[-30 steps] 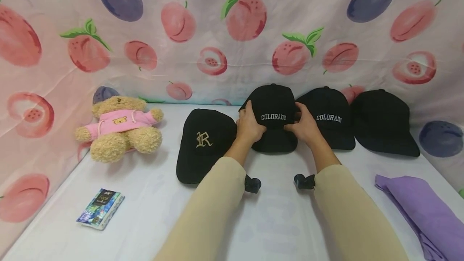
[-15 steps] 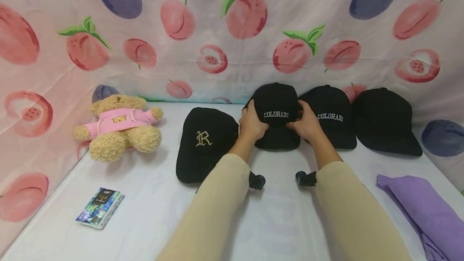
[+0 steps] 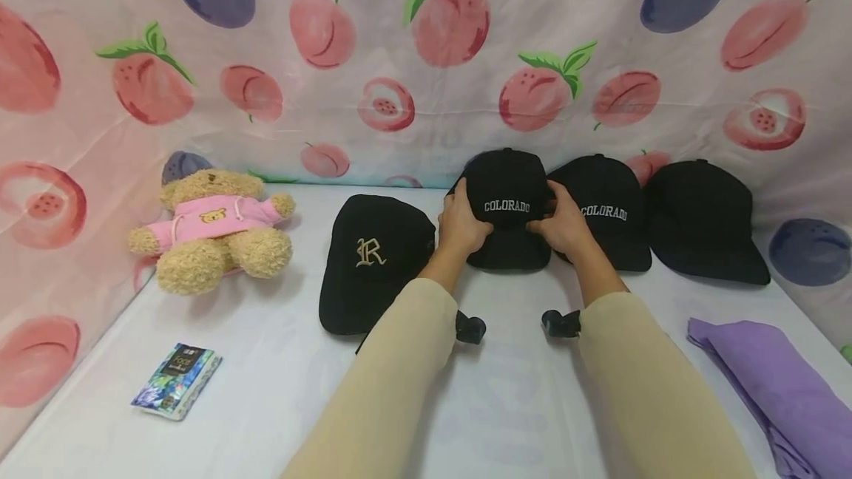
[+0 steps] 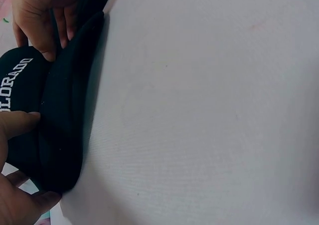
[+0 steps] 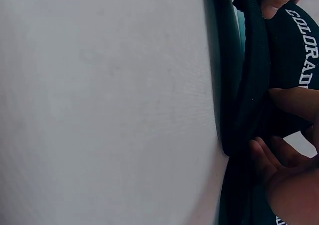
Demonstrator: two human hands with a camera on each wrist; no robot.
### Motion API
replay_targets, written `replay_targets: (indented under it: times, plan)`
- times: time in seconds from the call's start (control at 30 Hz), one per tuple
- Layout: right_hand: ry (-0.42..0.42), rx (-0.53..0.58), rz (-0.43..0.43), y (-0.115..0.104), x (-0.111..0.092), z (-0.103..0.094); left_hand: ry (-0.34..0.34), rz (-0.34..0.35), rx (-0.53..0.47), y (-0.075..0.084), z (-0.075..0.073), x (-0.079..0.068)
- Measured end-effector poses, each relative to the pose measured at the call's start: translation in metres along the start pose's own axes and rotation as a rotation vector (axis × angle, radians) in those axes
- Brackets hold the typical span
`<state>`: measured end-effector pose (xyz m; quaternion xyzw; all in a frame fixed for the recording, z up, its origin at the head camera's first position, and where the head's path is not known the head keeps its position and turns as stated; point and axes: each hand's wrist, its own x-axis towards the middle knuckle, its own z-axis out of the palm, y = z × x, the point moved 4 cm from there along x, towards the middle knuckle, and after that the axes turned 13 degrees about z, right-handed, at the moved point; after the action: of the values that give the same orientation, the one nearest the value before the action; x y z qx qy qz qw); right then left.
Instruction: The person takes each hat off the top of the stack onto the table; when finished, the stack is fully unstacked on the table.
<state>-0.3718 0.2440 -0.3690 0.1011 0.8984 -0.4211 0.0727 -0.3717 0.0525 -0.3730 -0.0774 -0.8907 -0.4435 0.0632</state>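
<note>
Both hands are on a black baseball cap (image 3: 509,187) with white COLORADO lettering, at the back of the white table. The left hand (image 3: 462,226) grips its left side, and the right hand (image 3: 562,224) grips its right side. Each thumb presses on the front where crown meets brim; in the wrist views the other fingers reach around the sides of the cap (image 4: 57,130). A second COLORADO cap (image 3: 602,239) stands close on the right, beside the right hand. Left of the left hand lies a black cap with a gold R (image 3: 373,283), partly covered by the left arm.
A plain black cap (image 3: 702,224) ends the row at right. Folded purple cloth (image 3: 772,375) lies at the front right. A teddy bear (image 3: 216,228) in pink sits back left, behind a small blue pack (image 3: 178,381). Fruit-print fabric (image 3: 459,109) hangs behind the table.
The held COLORADO cap has shifted slightly to the right, nearer the second COLORADO cap, with both hands staying on it. The head view has moved a little.
</note>
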Motion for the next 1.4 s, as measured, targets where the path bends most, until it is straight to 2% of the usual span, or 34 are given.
replay_targets:
  times: [0.27, 0.6, 1.07, 1.4]
  plan:
    - [-0.010, -0.005, 0.006, 0.003, -0.001, 0.004, -0.003, 0.001, 0.007, -0.006, 0.003, 0.001]
    - [-0.027, 0.032, 0.004, 0.007, -0.003, 0.007, -0.038, -0.018, 0.013, -0.007, 0.005, 0.001]
    - [-0.045, 0.097, -0.032, 0.006, -0.003, 0.005, -0.029, -0.003, -0.010, -0.003, 0.003, 0.003]
    - [-0.027, 0.141, -0.026, 0.006, -0.007, 0.002, -0.054, -0.036, 0.055, 0.003, 0.001, 0.001]
